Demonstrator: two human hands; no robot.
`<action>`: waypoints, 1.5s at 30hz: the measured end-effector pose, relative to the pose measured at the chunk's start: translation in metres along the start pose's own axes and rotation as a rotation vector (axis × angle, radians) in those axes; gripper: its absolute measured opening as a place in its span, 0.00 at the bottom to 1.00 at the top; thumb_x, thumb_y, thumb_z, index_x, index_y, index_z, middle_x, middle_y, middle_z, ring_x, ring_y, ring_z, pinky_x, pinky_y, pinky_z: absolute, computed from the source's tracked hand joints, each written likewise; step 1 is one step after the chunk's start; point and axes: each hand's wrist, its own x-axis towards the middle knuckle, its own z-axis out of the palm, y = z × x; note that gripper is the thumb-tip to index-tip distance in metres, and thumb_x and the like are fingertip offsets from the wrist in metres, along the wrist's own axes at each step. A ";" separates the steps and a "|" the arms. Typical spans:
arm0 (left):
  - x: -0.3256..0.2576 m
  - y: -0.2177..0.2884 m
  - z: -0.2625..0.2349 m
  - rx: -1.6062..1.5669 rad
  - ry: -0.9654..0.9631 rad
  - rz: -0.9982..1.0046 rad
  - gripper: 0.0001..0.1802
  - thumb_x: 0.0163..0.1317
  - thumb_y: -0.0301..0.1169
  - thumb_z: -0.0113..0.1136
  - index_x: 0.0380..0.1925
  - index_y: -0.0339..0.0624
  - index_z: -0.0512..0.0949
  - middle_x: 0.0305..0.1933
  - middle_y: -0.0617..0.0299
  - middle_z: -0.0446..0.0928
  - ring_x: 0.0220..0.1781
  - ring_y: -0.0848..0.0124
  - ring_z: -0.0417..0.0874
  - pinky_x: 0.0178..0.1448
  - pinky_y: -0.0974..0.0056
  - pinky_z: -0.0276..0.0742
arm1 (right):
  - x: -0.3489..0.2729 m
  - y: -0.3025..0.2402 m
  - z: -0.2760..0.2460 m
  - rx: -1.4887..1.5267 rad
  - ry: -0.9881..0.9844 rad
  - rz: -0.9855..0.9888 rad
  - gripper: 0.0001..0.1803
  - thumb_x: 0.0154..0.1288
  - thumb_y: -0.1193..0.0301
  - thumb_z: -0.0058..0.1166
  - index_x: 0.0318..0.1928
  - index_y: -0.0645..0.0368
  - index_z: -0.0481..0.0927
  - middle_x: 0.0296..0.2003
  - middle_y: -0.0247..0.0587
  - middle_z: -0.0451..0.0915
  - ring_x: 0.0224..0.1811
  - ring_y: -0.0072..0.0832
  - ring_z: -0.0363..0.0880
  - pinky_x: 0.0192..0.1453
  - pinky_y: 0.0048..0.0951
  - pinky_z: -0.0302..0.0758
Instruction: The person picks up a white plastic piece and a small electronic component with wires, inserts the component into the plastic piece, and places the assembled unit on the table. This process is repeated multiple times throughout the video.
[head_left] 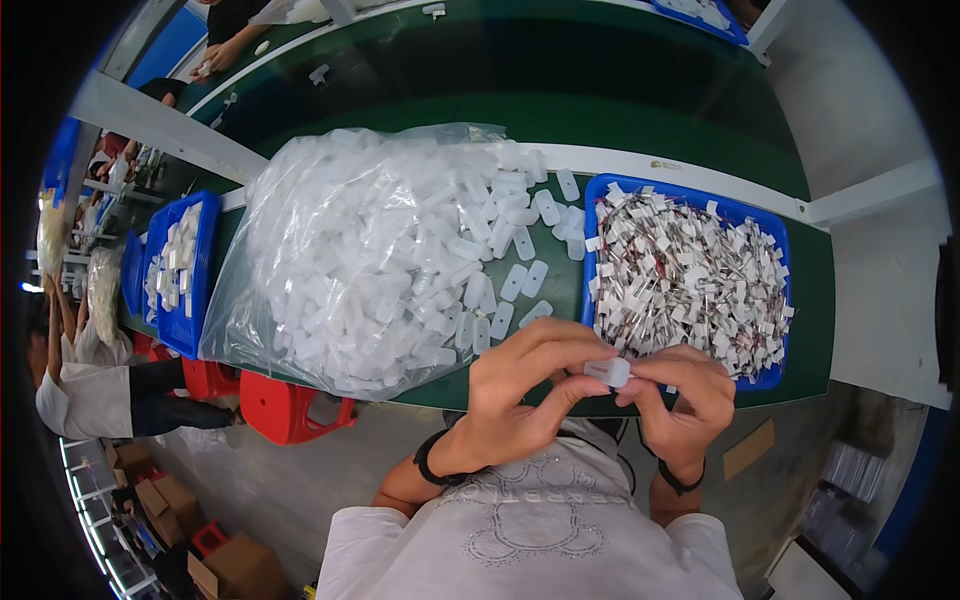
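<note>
My left hand pinches a small translucent white plastic housing between thumb and fingers, just over the table's near edge. Closed against the right end of that housing is my right hand; its fingertips grip something small and pale, mostly hidden. Left of the hands, a big clear plastic bag lies open, full of similar translucent housings, with several loose ones spilled beside it. Right behind my hands stands a blue tray heaped with small white parts with thin wires.
The green table runs across, with a white rail behind the bag and tray. Another blue tray with white pieces stands at the left. A red stool is below the table edge. Other people work at the far left.
</note>
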 end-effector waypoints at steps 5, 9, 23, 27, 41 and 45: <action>-0.007 -0.008 0.002 -0.411 0.008 -0.275 0.12 0.66 0.18 0.67 0.47 0.21 0.79 0.50 0.42 0.78 0.38 0.63 0.89 0.32 0.69 0.88 | 0.004 -0.001 0.001 -0.075 0.008 -0.083 0.09 0.50 0.81 0.74 0.34 0.63 0.89 0.24 0.39 0.87 0.23 0.31 0.86 0.32 0.27 0.79; -0.008 -0.013 0.005 -0.527 0.028 -0.310 0.13 0.67 0.19 0.67 0.48 0.22 0.78 0.50 0.42 0.79 0.38 0.62 0.89 0.31 0.68 0.89 | 0.005 -0.002 0.003 -0.109 0.013 -0.119 0.10 0.50 0.81 0.74 0.36 0.62 0.89 0.23 0.36 0.87 0.23 0.30 0.86 0.32 0.26 0.79; -0.010 -0.013 0.003 -0.643 0.013 -0.378 0.13 0.69 0.18 0.64 0.51 0.24 0.77 0.53 0.45 0.77 0.42 0.60 0.90 0.33 0.67 0.89 | 0.005 -0.003 -0.003 -0.033 -0.066 -0.001 0.08 0.52 0.79 0.74 0.34 0.60 0.89 0.25 0.36 0.87 0.22 0.30 0.85 0.29 0.28 0.78; -0.011 -0.015 0.004 -0.631 0.011 -0.363 0.14 0.69 0.18 0.63 0.52 0.24 0.76 0.54 0.45 0.77 0.42 0.59 0.90 0.33 0.66 0.90 | 0.007 -0.006 -0.002 -0.095 -0.039 -0.045 0.07 0.53 0.78 0.74 0.34 0.61 0.89 0.24 0.37 0.87 0.22 0.31 0.85 0.29 0.27 0.78; -0.009 -0.015 0.005 -0.478 0.025 -0.276 0.12 0.68 0.16 0.62 0.51 0.24 0.77 0.55 0.44 0.77 0.42 0.61 0.90 0.35 0.67 0.89 | 0.007 -0.003 -0.001 -0.146 -0.024 -0.102 0.09 0.54 0.77 0.74 0.36 0.62 0.89 0.25 0.39 0.87 0.22 0.32 0.85 0.29 0.28 0.78; -0.007 -0.012 0.005 -0.399 0.042 -0.265 0.13 0.67 0.19 0.66 0.49 0.22 0.78 0.52 0.40 0.78 0.38 0.64 0.87 0.33 0.68 0.88 | 0.006 -0.006 -0.007 -0.029 -0.108 0.057 0.07 0.57 0.77 0.72 0.37 0.64 0.89 0.25 0.40 0.87 0.21 0.30 0.85 0.27 0.27 0.78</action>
